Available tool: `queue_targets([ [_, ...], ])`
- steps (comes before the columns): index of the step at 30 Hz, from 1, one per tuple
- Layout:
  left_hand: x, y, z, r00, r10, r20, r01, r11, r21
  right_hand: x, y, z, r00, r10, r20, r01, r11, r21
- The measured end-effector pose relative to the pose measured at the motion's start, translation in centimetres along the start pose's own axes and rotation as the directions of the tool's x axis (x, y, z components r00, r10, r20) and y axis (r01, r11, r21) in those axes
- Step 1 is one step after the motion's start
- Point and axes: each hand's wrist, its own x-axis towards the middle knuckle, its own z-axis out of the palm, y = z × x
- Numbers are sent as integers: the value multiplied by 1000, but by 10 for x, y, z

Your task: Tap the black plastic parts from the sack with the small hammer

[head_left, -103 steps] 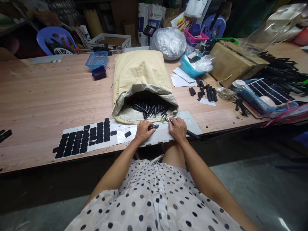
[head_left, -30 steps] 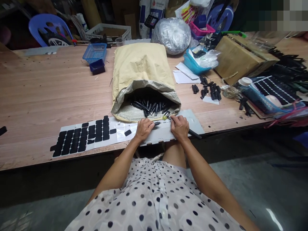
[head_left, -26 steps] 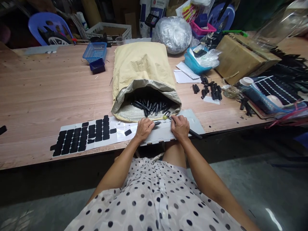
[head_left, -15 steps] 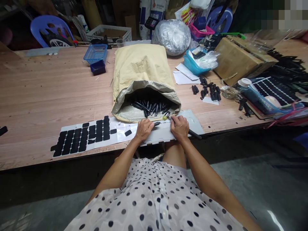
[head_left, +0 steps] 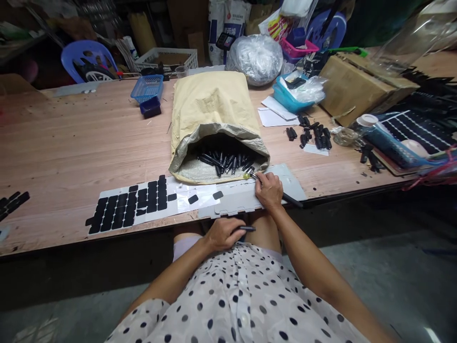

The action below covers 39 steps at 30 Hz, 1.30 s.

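Note:
My left hand (head_left: 224, 234) is below the table edge, over my lap, with its fingers closed round a small black stick-shaped part (head_left: 246, 228). My right hand (head_left: 269, 190) rests on a grey flat board (head_left: 235, 197) at the table's front edge, gripping a thin black tool with a yellow-green tip (head_left: 250, 176). Just beyond it lies an open tan sack (head_left: 210, 109) with several black parts (head_left: 224, 161) in its mouth. A white sheet with several black pads (head_left: 132, 207) lies to the left; one loose pad (head_left: 217, 195) sits on the board.
The wooden table (head_left: 71, 147) carries a blue basket (head_left: 147, 88), a cardboard box (head_left: 357, 85), a blue tray (head_left: 289, 97), loose black parts (head_left: 314, 136) and papers (head_left: 273, 114). A clear plastic bag (head_left: 255, 57) and a blue chair (head_left: 85, 57) stand behind.
My left hand has left the grey board and dropped down to my lap with the black part in it. The right hand stays put with its tool. The camera shifted slightly.

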Motion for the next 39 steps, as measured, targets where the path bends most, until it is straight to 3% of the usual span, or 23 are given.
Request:
queue_targets([
  [2, -13, -7, 15, 982, -184, 39, 185, 982, -41, 0, 0, 0, 1000, 3, 10, -3, 1000, 5],
  [3, -16, -13, 21, 952, -304, 38, 306, 951, -51, 0, 0, 0, 1000, 4, 18, -4, 1000, 7],
  [5, -17, -23, 26, 855, -518, 32, 519, 854, -38, 0, 0, 0, 1000, 8, 30, -8, 1000, 8],
  [7, -16, -29, 25, 779, -624, 59, 624, 781, 26, 0, -1, 1, 1000, 6, 25, -6, 1000, 7],
  [9, -14, -26, 18, 770, -623, 135, 618, 782, 82, 0, -1, 1, 1000, 2, 2, -2, 1000, 8],
  [13, -4, -2, -8, 853, -421, 310, 465, 882, -80, 0, -2, 1, 1000, 4, -7, -4, 1000, 12],
  [15, 12, 8, -28, 903, -373, 212, 414, 888, -200, 1, -3, 0, 1000, 12, 8, -12, 1000, 13],
  [17, 34, 9, -50, 903, -429, -34, 409, 880, -242, 1, -3, 0, 1000, 18, 15, -18, 1000, 10],
  [19, 61, 2, -71, 808, -508, -300, 466, 861, -204, 1, -4, 0, 1000, 14, 11, -14, 1000, 8],
  [21, 87, -10, -88, 708, -542, -453, 552, 825, -124, 1, -4, -1, 1000, 6, 4, -6, 1000, 3],
  [23, 107, -20, -99, 643, -572, -509, 638, 768, -56, 2, -4, -1, 1000, 0, 3, 0, 1000, -4],
  [26, 119, -26, -109, 606, -650, -458, 735, 678, 11, 2, -4, 0, 1000, -9, 9, 10, 1000, -18],
  [29, 109, -22, -117, 584, -704, -405, 785, 616, 61, 2, -4, 0, 1000, -18, 8, 18, 999, -30],
  [31, 94, -19, -120, 565, -705, -429, 804, 587, 95, 2, -5, 0, 1000, -13, 8, 13, 999, -39],
  [33, 78, -17, -118, 591, -655, -470, 782, 609, 134, 2, -6, 0, 1000, 0, 13, 1, 999, -43],
  [34, 72, -16, -114, 632, -609, -479, 745, 649, 157, 2, -6, 0, 1000, 6, 16, -6, 999, -44],
  [37, 62, -14, -95, 807, -414, -422, 533, 818, 217, 2, -7, 0, 1000, 15, 24, -13, 999, -46],
  [39, 65, -15, -81, 881, -313, -355, 406, 885, 228, 2, -6, 0, 1000, 16, 25, -15, 999, -46],
])
